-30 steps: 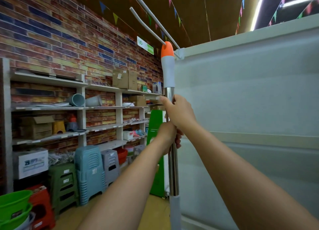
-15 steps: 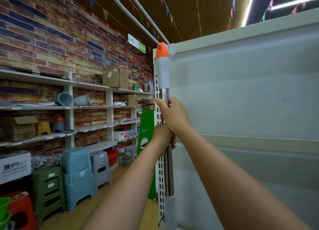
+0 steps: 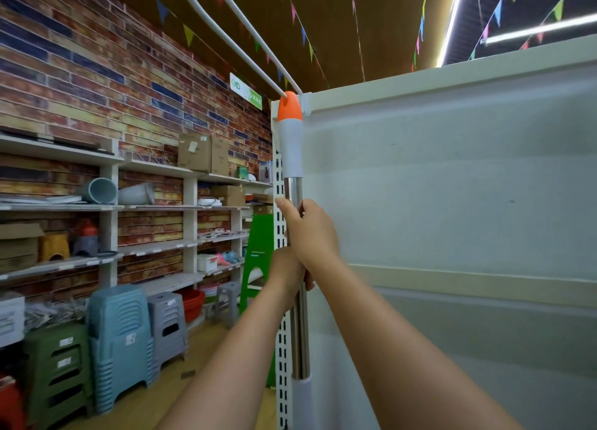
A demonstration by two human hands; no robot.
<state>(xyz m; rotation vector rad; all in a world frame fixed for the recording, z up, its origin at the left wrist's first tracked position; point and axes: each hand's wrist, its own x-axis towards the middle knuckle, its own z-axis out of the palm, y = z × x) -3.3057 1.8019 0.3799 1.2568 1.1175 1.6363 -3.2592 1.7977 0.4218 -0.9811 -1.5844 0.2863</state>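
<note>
My right hand [image 3: 310,229] and, just below it, my left hand [image 3: 287,276] both curl tight round the upright pole [image 3: 292,189], a smooth, mirror-bright steel tube. Above my grip it carries a matte grey plastic sleeve [image 3: 290,152] and a rounded orange cap [image 3: 289,108].

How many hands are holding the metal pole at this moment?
2. The right hand grips the metal pole higher up; the left hand grips it directly below, and the two appear to touch.

The one head view looks forward along the outstretched arms, close behind the left hand [image 3: 286,274] and right hand [image 3: 311,232] on the pole [image 3: 292,187]. Its wide angle takes in shelves [image 3: 155,208] leftward and a white panel [image 3: 452,187] rightward.
</note>
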